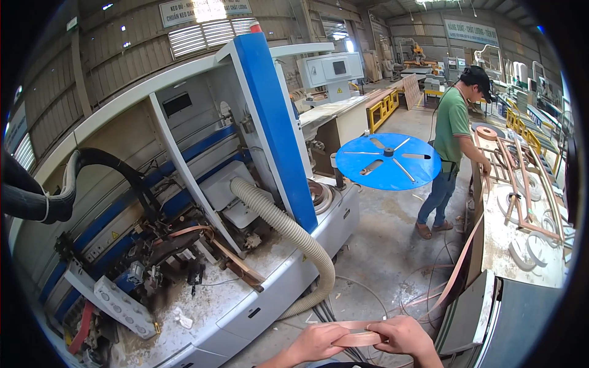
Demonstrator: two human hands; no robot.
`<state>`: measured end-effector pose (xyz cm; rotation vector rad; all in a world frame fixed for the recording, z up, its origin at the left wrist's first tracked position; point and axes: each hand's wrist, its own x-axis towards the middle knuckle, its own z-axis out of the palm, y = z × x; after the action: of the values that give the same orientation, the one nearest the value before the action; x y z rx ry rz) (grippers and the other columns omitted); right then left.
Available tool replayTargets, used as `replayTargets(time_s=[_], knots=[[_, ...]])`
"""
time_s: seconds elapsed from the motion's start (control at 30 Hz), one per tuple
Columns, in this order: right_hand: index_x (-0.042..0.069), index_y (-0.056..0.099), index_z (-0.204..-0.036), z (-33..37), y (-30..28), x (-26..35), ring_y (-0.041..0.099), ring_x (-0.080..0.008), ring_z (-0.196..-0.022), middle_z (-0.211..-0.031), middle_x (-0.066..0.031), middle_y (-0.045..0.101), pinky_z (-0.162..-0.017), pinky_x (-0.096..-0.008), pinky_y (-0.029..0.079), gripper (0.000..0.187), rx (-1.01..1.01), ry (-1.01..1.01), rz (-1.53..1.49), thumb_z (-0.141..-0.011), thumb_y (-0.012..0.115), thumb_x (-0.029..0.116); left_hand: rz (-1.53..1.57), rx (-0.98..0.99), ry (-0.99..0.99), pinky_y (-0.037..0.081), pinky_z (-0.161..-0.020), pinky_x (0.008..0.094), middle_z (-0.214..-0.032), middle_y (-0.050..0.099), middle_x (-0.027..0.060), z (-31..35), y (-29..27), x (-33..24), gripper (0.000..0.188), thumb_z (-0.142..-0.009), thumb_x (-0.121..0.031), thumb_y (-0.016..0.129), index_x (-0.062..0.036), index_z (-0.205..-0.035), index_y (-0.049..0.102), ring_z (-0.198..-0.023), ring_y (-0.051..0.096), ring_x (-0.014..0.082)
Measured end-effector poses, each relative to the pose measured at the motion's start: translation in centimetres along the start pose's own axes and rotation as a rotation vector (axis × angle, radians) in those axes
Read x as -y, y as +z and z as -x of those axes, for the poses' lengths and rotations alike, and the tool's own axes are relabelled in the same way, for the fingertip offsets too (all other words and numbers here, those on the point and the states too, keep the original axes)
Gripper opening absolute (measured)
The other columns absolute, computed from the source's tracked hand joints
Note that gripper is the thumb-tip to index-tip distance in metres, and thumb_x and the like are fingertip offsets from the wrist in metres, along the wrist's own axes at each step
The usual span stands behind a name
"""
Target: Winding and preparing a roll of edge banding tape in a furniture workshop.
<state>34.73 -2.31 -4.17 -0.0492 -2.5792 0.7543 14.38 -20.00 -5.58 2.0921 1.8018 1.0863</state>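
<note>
Near the lower edge, a pinkish-brown strip of edge banding (358, 340) is bent into a loop. My left hand (316, 341) grips one end of this loop, its fingers closed around the band. Opposite it, my right hand (405, 337) pinches the other end between thumb and curled fingers. The two hands are a short gap apart, with the loop stretched between them. Where the band's ends lie, I cannot see.
On the left stands a large edge-banding machine (264, 310) with a ribbed beige hose (288, 224). A round blue disc (392, 175) juts from it. At right, a co-worker in a green shirt (451, 122) leans over a worktable (494, 245) with banding coils. Cables (368, 288) cross the floor.
</note>
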Motion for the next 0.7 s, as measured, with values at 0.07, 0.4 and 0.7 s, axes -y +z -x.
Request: replayTargets(time_s=[0.07, 0.4, 0.7], knots=[[0.01, 0.072, -0.104, 0.0, -0.1, -0.1, 0.067, -0.0272, -0.067, -0.072, -0.0063, 0.066, -0.062, -0.0381, 0.053, 0.038, -0.028, -0.021, -0.014, -0.07, 0.084, 0.023, 0.013, -0.078, 0.029, 0.056, -0.07, 0.0389, -0.093, 0.072, 0.0088, 0.0, 0.1, -0.3, 0.033, -0.071, -0.015, 0.082, -0.0071, -0.1, 0.068, -0.083, 0.071, 0.0299], [0.012, 0.068, -0.087, -0.1, -1.2, -0.6, 0.062, -0.0226, -0.064, -0.069, -0.0013, 0.059, -0.061, -0.0348, 0.049, 0.03, -0.136, -0.193, 0.117, -0.063, 0.083, 0.022, 0.006, -0.332, 0.184, 0.049, -0.055, 0.0364, -0.064, 0.061, 0.005, 0.2, 0.6, 0.2, 0.025, -0.062, -0.01, 0.084, -0.0092, -0.082, 0.07, -0.058, 0.062, 0.0258], [0.014, 0.068, -0.079, 0.4, 0.1, -0.8, 0.062, -0.0224, -0.06, -0.065, -0.001, 0.058, -0.055, -0.035, 0.049, 0.021, -0.149, -0.244, 0.041, -0.062, 0.081, 0.021, -0.002, -0.38, 0.365, 0.044, -0.05, 0.0346, -0.06, 0.057, 0.004, 0.1, 0.5, 0.8, 0.019, -0.069, -0.008, 0.085, -0.0078, -0.078, 0.068, -0.052, 0.058, 0.0224]])
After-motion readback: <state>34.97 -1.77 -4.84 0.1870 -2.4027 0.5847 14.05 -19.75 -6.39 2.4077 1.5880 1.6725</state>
